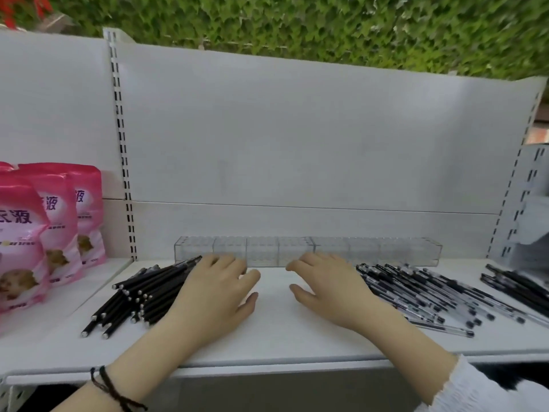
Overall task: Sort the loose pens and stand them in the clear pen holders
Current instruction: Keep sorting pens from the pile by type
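both hands, left hand [217, 288] and right hand [326, 282], rest flat with fingers loosely spread and gripping nothing, between sorted pen piles [142, 295] and in front of the still-unfilled clear holders [306, 251].

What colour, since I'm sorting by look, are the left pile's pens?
Black pens with silver ends; head view.

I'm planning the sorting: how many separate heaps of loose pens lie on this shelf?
3. A black pen heap lies beside the left hand; a clear-barrelled heap beside the right hand; a third heap at the far right, cut off by the frame edge.
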### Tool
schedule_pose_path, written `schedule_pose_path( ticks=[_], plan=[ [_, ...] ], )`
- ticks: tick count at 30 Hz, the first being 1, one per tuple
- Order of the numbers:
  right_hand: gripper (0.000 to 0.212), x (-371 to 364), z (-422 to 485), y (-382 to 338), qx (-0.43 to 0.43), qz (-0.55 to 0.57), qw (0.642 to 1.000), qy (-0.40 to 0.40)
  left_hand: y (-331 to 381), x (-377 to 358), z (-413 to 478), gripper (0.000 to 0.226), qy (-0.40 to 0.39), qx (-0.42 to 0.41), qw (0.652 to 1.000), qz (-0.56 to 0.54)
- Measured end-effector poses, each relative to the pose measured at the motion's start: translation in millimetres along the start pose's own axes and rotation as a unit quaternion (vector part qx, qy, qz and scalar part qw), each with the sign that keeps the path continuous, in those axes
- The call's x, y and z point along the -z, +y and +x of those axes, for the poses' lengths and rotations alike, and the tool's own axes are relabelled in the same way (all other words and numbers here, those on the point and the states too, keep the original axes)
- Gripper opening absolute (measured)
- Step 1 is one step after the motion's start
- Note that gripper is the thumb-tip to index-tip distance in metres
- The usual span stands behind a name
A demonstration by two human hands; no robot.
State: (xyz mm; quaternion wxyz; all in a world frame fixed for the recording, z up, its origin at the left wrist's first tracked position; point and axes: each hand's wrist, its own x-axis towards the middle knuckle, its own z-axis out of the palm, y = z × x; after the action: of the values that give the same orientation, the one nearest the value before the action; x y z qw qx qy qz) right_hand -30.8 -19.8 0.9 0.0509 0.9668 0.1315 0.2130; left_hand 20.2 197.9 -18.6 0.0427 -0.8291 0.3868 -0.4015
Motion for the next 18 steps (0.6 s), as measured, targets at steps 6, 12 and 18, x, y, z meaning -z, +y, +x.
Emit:
schedule_pose_path(
  ticks=[6, 12, 18],
  plan=[
    [0.033, 10.5, -44.1, 63.4, -0.045, -0.034, 0.998, 0.029, 51.1, 2.2, 46.9, 0.039, -0.053, 0.027, 0.998, 0.013],
    [0.037, 24.1, -95.4, 148.3, -0.066, -0.061, 0.996, 0.022, 138.9, -6.8, 103.8, 0.029, -0.059, 0.049, 0.997, -0.001],
    [0.041, 33.3, -136.0, 242.7, -0.066, -0.084, 0.994, 0.001, 211.8, -17.5, 169.9, 0.028, -0.055, 0.079, 0.995, 0.016]
  ],
)
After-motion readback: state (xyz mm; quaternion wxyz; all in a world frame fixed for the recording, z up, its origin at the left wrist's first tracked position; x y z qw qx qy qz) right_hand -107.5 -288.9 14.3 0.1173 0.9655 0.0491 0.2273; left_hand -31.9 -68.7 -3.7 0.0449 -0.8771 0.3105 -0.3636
